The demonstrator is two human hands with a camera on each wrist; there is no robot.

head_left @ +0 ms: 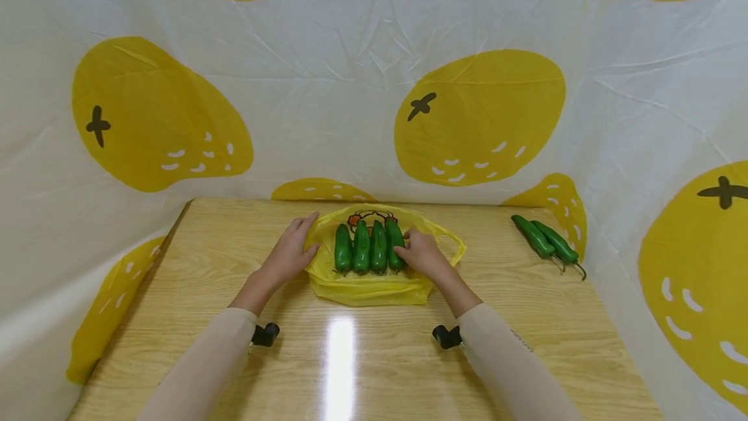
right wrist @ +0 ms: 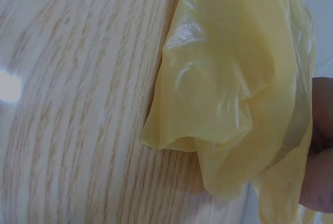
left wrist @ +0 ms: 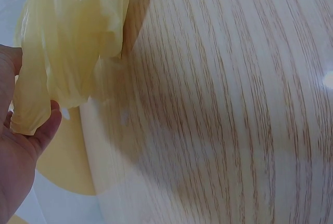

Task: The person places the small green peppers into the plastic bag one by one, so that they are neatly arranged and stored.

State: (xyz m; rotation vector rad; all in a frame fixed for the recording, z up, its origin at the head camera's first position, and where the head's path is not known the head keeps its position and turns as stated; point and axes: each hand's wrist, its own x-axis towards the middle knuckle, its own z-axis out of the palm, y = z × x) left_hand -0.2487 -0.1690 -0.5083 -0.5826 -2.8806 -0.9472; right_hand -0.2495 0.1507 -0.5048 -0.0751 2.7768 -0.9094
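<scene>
A yellow plastic bag (head_left: 374,292) lies spread on the table, its mouth facing the near side. Several green chili peppers (head_left: 362,249) sit side by side in a row on it, stems toward the person. My left hand (head_left: 287,253) holds the bag's left edge; the left wrist view shows the yellow film between thumb and fingers. On the right, my right hand (head_left: 424,253) grips the rightmost chili pepper (head_left: 395,245), thumb on its near part. In the right wrist view, the bag (right wrist: 223,78) hides most of that hand and the peppers.
Two more green chili peppers (head_left: 546,240) lie together at the table's far right. The wooden table (head_left: 397,369) ends at a white cloth (head_left: 327,122) with yellow fruit prints, which hangs behind and on both sides. A bag handle (head_left: 458,249) loops out to the right.
</scene>
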